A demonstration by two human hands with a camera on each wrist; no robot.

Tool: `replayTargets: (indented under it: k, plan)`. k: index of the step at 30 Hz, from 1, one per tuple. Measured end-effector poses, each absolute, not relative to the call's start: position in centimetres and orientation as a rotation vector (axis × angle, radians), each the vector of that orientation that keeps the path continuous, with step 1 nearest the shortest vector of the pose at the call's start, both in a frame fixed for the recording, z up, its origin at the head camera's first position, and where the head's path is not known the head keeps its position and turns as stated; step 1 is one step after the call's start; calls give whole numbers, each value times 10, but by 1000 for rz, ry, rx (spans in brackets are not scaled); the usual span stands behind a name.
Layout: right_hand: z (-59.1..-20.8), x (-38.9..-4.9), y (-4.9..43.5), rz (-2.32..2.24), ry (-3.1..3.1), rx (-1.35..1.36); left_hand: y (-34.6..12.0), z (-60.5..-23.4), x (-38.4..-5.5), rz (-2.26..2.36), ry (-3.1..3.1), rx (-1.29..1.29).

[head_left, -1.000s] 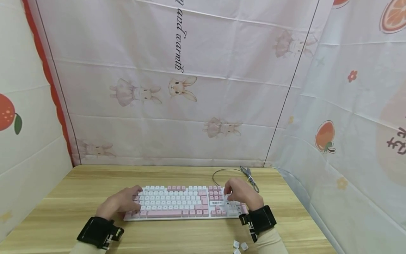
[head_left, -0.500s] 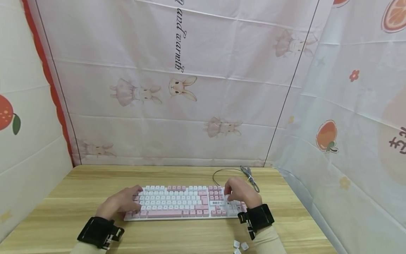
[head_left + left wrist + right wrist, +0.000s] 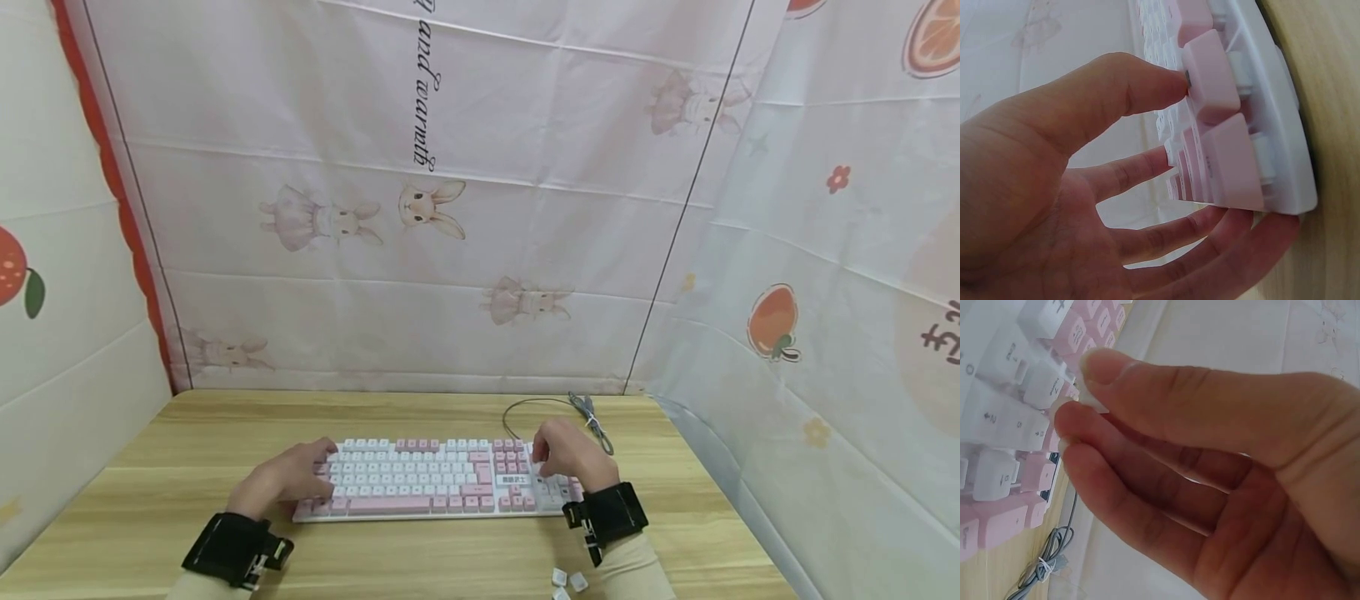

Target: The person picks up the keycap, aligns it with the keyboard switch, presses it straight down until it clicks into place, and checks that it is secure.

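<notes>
A white-and-pink keyboard [image 3: 412, 480] lies on the wooden table. My left hand [image 3: 288, 473] grips its left end; in the left wrist view the thumb presses on a pink key [image 3: 1211, 78] and the other fingers curl around the keyboard's edge. Over the number pad, at the keyboard's right side, is my right hand [image 3: 573, 454]. Its thumb and curled fingers pinch a white keycap [image 3: 1093, 400], mostly hidden by the fingertips. White and pink number-pad keys [image 3: 994, 475] stand right beside those fingertips.
Several loose white keycaps [image 3: 559, 576] lie on the wooden table [image 3: 420, 558] near its front, by the right forearm. A bundled grey cable [image 3: 591, 421] lies behind the keyboard. Printed cloth [image 3: 465, 250] hangs at the back and both sides.
My right wrist has shifted slightly left, and its fingertips have moved a touch to the right over the number pad. The left hand and the keyboard look unchanged.
</notes>
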State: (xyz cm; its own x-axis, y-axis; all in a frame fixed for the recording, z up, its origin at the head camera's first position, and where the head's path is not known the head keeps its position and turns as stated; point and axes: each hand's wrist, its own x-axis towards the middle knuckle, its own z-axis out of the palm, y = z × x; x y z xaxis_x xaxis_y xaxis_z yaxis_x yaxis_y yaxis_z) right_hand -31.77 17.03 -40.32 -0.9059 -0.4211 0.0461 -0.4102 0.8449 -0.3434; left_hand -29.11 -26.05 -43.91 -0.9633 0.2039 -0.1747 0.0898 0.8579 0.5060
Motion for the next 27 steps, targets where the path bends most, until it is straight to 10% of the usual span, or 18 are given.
replayTargets:
  k: [27]
  plan:
    - [-411, -327, 173, -547, 2981, -708, -260, -439, -290, 760, 2808, 224]
